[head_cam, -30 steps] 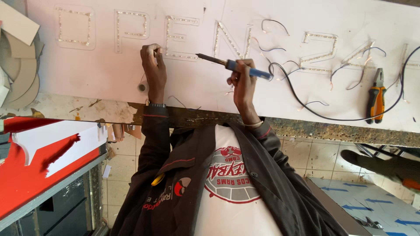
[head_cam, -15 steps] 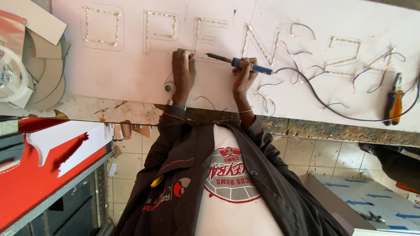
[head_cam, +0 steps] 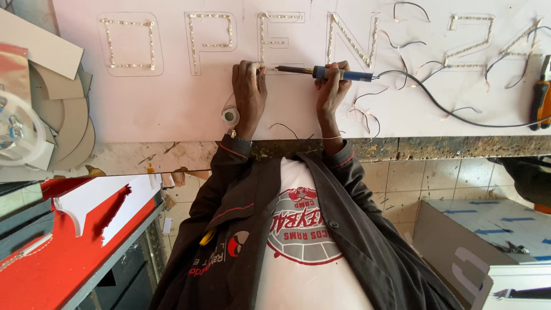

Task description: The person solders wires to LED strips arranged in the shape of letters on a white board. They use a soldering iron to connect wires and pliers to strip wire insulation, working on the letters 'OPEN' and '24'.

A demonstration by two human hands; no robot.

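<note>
My left hand point(head_cam: 249, 86) rests on a white sign board point(head_cam: 172, 103), fingertips pinching a thin solder wire point(head_cam: 265, 69) just below the middle letter outline. In my right hand point(head_cam: 333, 86) I grip a blue-handled soldering iron point(head_cam: 336, 73) lying level, its tip pointing left and almost touching the wire. The letter shapes on the board are outlined with small LED lights point(head_cam: 129, 46). A black cable point(head_cam: 436, 103) runs from the iron's handle off to the right.
A small solder spool point(head_cam: 230, 116) lies by my left wrist. Orange-handled pliers point(head_cam: 540, 102) sit at the board's right end among loose thin wires point(head_cam: 367, 115). Cut board pieces point(head_cam: 51, 115) are stacked at left; red and white panels point(head_cam: 63, 241) lie below the worn bench edge point(head_cam: 436, 147).
The view has shifted, so the board sits further right in it. The iron's tip has closed in on my left fingertips, and both hands have settled under the middle letter.
</note>
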